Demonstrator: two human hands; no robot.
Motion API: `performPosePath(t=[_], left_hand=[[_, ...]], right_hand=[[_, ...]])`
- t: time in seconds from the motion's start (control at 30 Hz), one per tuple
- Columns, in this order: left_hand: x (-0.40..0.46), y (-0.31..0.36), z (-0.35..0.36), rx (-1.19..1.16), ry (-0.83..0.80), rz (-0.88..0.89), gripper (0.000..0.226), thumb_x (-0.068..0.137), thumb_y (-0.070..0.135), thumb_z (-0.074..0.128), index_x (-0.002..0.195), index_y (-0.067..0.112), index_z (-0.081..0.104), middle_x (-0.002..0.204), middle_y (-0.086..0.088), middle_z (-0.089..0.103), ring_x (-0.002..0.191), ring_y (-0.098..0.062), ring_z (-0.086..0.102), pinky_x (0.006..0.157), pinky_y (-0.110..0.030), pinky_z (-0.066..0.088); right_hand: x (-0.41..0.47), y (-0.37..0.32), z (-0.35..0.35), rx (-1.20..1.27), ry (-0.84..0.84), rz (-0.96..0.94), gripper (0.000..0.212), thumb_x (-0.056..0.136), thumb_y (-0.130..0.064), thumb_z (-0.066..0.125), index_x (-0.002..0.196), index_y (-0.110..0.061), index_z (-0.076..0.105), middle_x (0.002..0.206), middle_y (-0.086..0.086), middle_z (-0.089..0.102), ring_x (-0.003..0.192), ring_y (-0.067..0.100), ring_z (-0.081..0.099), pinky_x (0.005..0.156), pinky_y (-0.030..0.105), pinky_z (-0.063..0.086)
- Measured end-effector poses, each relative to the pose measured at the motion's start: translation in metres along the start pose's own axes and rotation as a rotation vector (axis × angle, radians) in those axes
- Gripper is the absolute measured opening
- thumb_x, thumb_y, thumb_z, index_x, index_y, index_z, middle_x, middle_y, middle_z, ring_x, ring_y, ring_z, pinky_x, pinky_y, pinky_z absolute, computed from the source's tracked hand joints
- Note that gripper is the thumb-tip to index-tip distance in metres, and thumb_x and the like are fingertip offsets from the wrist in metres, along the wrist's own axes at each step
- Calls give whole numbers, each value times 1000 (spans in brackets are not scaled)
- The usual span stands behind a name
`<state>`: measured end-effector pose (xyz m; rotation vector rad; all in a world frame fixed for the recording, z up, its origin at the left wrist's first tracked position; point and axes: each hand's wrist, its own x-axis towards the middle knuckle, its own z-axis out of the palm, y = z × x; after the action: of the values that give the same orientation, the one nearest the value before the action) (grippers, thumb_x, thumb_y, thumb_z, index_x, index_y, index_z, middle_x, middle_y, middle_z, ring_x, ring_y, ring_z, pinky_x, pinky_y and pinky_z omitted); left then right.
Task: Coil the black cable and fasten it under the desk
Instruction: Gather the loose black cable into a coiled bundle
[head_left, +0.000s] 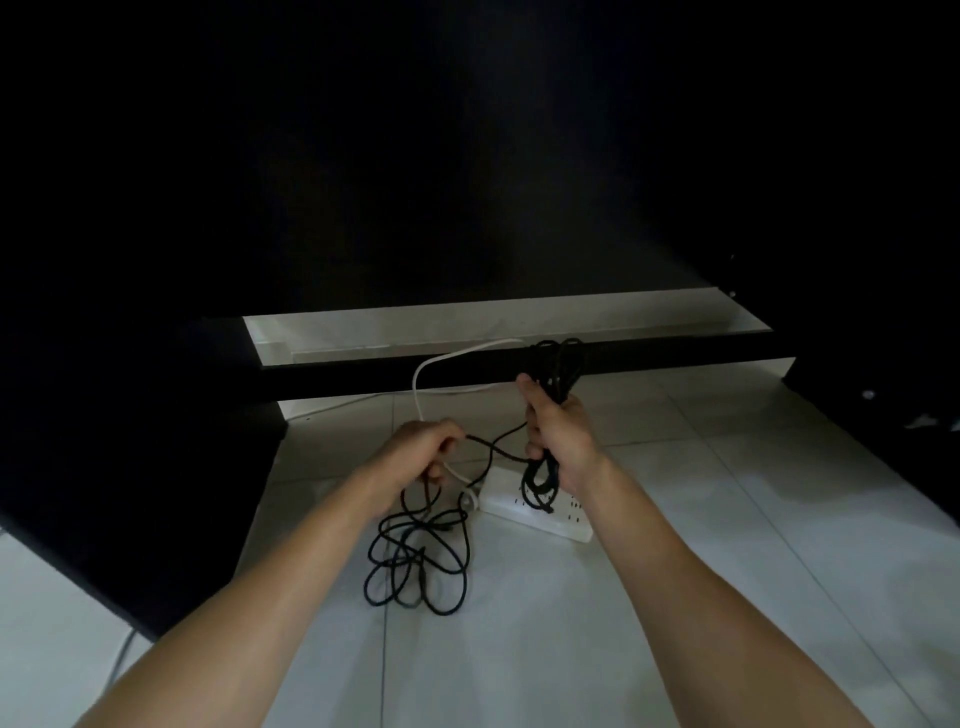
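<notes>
Black cable (415, 566) makes up most of what lies between the two forearms: thin, matte and round, with no plug end that can be made out in the dim light. Part of it is already gathered into a bundle of long narrow loops, and the right hand (558, 436) grips that bundle around its middle, fingers curled tight and thumb raised on the left side. The bundle's long axis runs near to far, almost upright in the view, its far loops rising above the fist against a dark crossbar (675, 366) and its near loops hanging down over a white power strip (540, 512) on the floor. From the fist a single slack strand runs left to the left hand (428, 449), whose fingers are curled around it, pinching it near the fingertips. Below that hand the remaining cable drops to the pale tiled floor (675, 597) and lies in a loose, uncoiled tangle of overlapping loops, spread near to far just left of the power strip. A white cord (431, 364) arcs from the far side past the left hand and down toward the strip; whether the hand also holds it cannot be told. Dark panels (130, 467) close in the scene on the left and the far side.
</notes>
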<state>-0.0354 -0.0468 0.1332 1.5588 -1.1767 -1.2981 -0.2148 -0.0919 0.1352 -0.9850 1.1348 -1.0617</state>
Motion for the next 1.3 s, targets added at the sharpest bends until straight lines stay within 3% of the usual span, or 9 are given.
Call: performPosePath(t=[0.27, 0.4, 0.57, 0.7, 0.87, 0.97, 1.07, 1.17, 1.3], left_hand=[[1, 39, -28, -463, 262, 112, 22, 92, 21, 49, 71, 16, 54, 45, 9, 48, 40, -8, 36, 59, -28, 39], [6, 35, -22, -227, 200, 208, 29, 98, 15, 45, 78, 8, 66, 51, 1, 43, 44, -7, 47, 70, -33, 41], [1, 30, -7, 288, 73, 248, 30, 102, 26, 42, 99, 18, 71, 67, 3, 47, 60, -12, 42, 52, -24, 34], [-3, 29, 0, 317, 46, 234, 31, 103, 29, 41, 96, 20, 69, 60, 7, 42, 55, -10, 38, 49, -22, 33], [-2, 31, -2, 297, 10, 207, 30, 103, 27, 41, 105, 16, 68, 58, 14, 47, 57, -5, 42, 44, -14, 36], [-3, 30, -4, 319, 9, 215, 26, 102, 26, 43, 106, 19, 67, 65, 9, 52, 54, -5, 52, 52, -18, 42], [-4, 29, -8, 366, 40, 257, 22, 99, 29, 49, 89, 19, 66, 66, 9, 63, 59, -1, 62, 60, -16, 46], [-1, 28, -13, 435, 87, 270, 32, 96, 40, 53, 87, 12, 65, 74, -3, 69, 72, -15, 65, 71, -30, 49], [-5, 32, -9, 336, 74, 281, 28, 96, 34, 54, 81, 13, 65, 71, 0, 70, 67, -11, 64, 71, -30, 49]], right_hand=[[-1, 24, -15, -430, 29, 1, 41, 97, -46, 56, 73, -13, 61, 59, 0, 49, 45, 12, 41, 45, 24, 34], [-4, 25, -18, -626, -123, 45, 38, 100, -42, 52, 84, -13, 71, 69, 1, 62, 45, 10, 44, 43, 22, 36], [-5, 17, -6, -410, -209, 51, 36, 104, -36, 47, 100, -7, 68, 85, 11, 72, 36, 11, 33, 40, 23, 35], [-7, 8, 5, -201, -243, 45, 37, 103, -40, 48, 110, -8, 66, 93, 10, 77, 40, 11, 32, 44, 26, 36], [-10, 8, 15, -382, -308, -79, 37, 96, -55, 53, 94, -21, 68, 88, 3, 64, 46, 12, 38, 50, 30, 38], [-14, 6, 19, -424, -350, -110, 25, 96, -52, 56, 92, -30, 68, 78, -4, 71, 63, 19, 56, 57, 33, 45], [-18, 2, 19, -217, -448, -20, 29, 100, -37, 56, 78, -18, 60, 79, 9, 75, 85, 23, 73, 79, 39, 57], [-24, 1, 21, -26, -474, 90, 28, 100, -34, 57, 81, -13, 59, 62, 4, 57, 52, 16, 58, 65, 39, 57], [-30, -7, 16, -69, -591, 269, 19, 103, -32, 51, 98, -17, 61, 58, -7, 30, 39, 4, 23, 40, 20, 19]])
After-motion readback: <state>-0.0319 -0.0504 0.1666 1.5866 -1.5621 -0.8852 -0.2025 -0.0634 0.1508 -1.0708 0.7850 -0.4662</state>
